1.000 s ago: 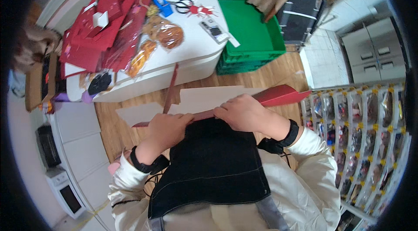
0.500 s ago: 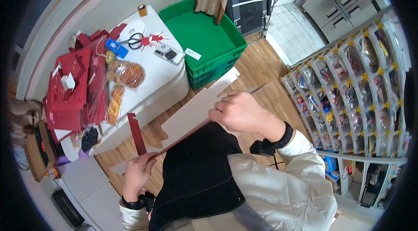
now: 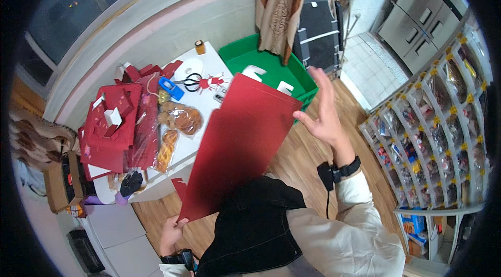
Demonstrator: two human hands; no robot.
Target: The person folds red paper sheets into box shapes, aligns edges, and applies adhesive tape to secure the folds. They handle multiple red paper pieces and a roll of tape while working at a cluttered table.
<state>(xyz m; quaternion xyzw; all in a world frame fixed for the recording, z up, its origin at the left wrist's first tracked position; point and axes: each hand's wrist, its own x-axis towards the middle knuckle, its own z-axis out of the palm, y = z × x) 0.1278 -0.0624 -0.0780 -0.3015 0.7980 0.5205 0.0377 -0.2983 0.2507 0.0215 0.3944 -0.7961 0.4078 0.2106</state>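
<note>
A large flat red cardboard sheet (image 3: 250,136) with notched edges stands tilted in front of my body. White tabs show past its far end. My left hand (image 3: 172,232) is closed on its lower left corner, thumb on the red face. My right hand (image 3: 326,115) is open beside the upper right corner, fingers stretched upward and thumb out toward the edge; whether the thumb touches it I cannot tell. A narrow red flap (image 3: 180,188) sticks out by the sheet's left edge. The sheet hides part of the white table (image 3: 206,100) and the green crate.
Folded red cardboard pieces (image 3: 112,139) are piled on the table's left, near bagged items (image 3: 188,119), a blue tape dispenser (image 3: 170,88) and scissors (image 3: 192,83). The green crate (image 3: 242,50) stands beyond the sheet. A rack of clear pockets (image 3: 428,131) lines the right side.
The sheet has turned from nearly edge-on, pale side showing, to its red face. My right hand has let go of its edge and opened. The view has shifted.
</note>
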